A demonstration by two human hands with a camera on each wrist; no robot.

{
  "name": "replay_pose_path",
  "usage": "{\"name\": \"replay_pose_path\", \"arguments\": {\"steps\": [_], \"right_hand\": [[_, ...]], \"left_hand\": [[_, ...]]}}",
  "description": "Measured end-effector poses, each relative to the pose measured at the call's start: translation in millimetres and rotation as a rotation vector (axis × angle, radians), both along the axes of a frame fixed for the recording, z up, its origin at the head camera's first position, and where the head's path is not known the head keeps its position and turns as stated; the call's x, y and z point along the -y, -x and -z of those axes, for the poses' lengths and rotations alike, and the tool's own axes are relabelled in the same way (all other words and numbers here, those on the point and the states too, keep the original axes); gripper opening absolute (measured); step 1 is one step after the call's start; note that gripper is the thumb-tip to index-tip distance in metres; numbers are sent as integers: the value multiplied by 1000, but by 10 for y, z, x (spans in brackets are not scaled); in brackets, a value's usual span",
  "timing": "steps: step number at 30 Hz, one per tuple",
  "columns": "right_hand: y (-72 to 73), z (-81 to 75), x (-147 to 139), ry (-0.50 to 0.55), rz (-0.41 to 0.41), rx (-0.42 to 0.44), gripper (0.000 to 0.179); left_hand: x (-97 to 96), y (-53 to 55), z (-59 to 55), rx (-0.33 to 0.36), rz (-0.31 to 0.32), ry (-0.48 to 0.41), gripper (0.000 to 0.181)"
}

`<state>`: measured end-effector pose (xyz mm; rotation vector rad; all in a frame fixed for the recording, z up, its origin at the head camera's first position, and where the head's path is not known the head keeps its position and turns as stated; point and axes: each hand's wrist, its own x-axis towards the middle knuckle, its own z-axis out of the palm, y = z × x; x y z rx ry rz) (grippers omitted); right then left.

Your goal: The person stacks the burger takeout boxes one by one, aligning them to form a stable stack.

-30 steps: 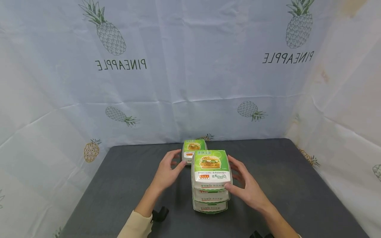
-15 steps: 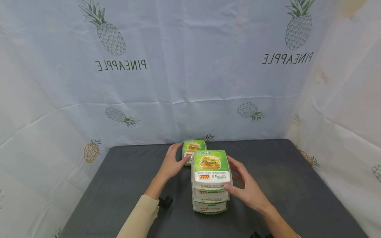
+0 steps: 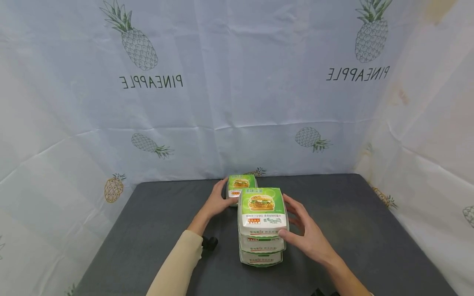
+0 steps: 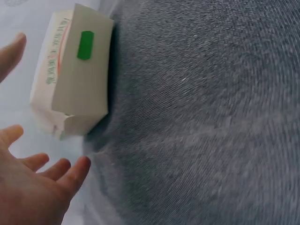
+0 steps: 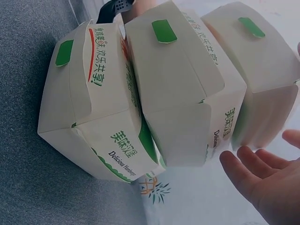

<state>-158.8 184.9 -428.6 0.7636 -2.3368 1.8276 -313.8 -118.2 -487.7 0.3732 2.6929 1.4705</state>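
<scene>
Three white and green hamburger boxes stand stacked in front of me: the top box (image 3: 262, 209), the middle box (image 3: 263, 244) and the bottom box (image 3: 261, 259). My right hand (image 3: 311, 236) is at the top box's right side, thumb by the front corner. In the right wrist view its fingers (image 5: 248, 171) are extended beside that box. A fourth hamburger box (image 3: 241, 183) sits behind the stack, its lower right part hidden. Around its left side reaches my left hand (image 3: 219, 200), fingers spread and thumb in front. The left wrist view shows a gap between those fingers and the box (image 4: 84, 70).
A dark grey cloth covers the table (image 3: 166, 230). White curtains (image 3: 237, 82) with pineapple prints hang behind it and along both sides. A black wrist strap piece (image 3: 210, 243) is on the left forearm, left of the stack.
My left hand has moved forward and slightly right, from the fourth box's front left corner to around its left side. The right hand and the stack have stayed in place.
</scene>
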Motion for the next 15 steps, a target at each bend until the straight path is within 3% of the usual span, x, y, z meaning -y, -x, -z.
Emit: {"name": "replay_pose_path", "arguments": {"steps": [5,15], "right_hand": [[-3,11,2,-1,2,10,80],[2,18,5,-18,20,17,81]], "left_hand": [[-25,62,56,27,21,-30,105],[-104,152,48,-10,42,-47,106]]}}
